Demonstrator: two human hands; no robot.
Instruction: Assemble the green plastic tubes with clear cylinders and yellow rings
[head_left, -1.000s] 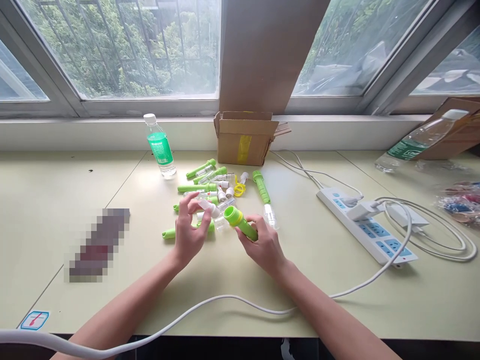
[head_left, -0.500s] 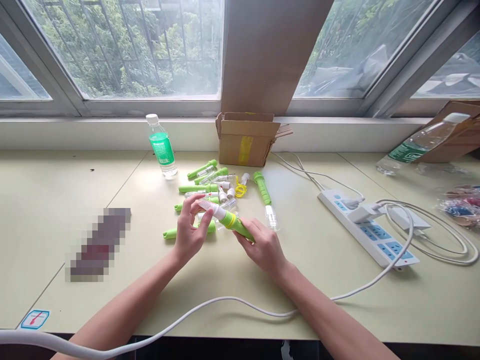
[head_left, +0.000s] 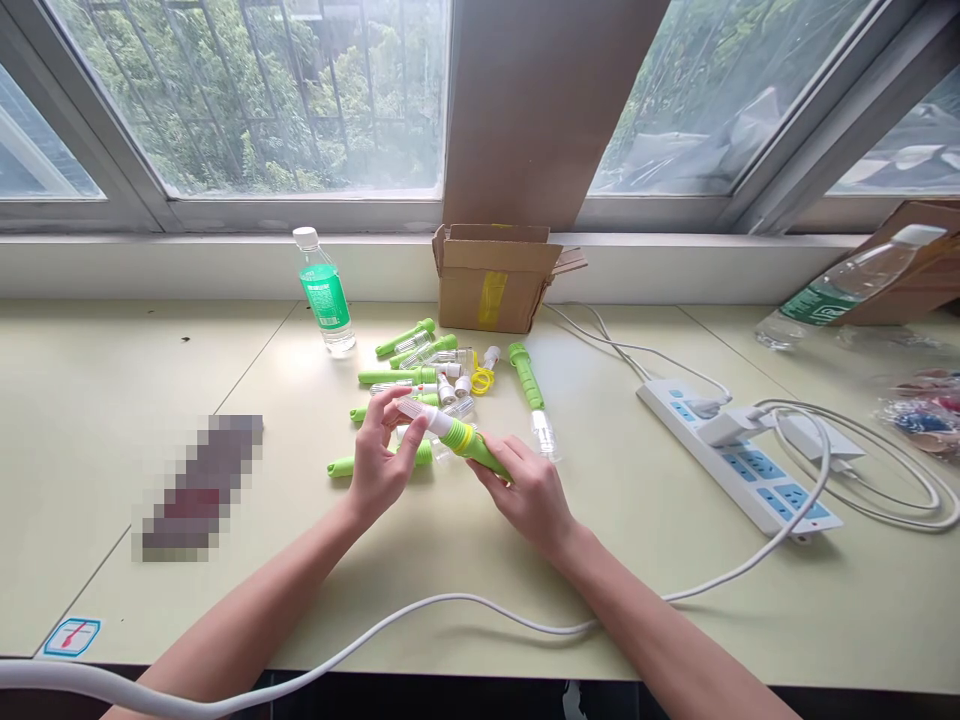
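Between my two hands is a green plastic light stick (head_left: 459,437), with a yellow ring, a white section and a clear ribbed tip. It tilts up to the left above the table. My left hand (head_left: 382,455) pinches the clear tip between thumb and fingers. Wrapped round the green handle is my right hand (head_left: 529,495). Behind them lie several green handles (head_left: 394,377), clear ribbed tubes (head_left: 417,340), small white cylinders (head_left: 463,386) and yellow rings (head_left: 482,376). Part of this pile is hidden by my left hand. Another light stick (head_left: 527,380) with a clear end lies to the right.
A labelled water bottle (head_left: 325,297) stands behind the pile, beside an open cardboard box (head_left: 491,280). On the right are a white power strip (head_left: 739,460), coiled cables and a tilted bottle (head_left: 840,290). A white cable (head_left: 450,598) crosses in front, by my forearms. A blurred dark object (head_left: 202,488) lies left.
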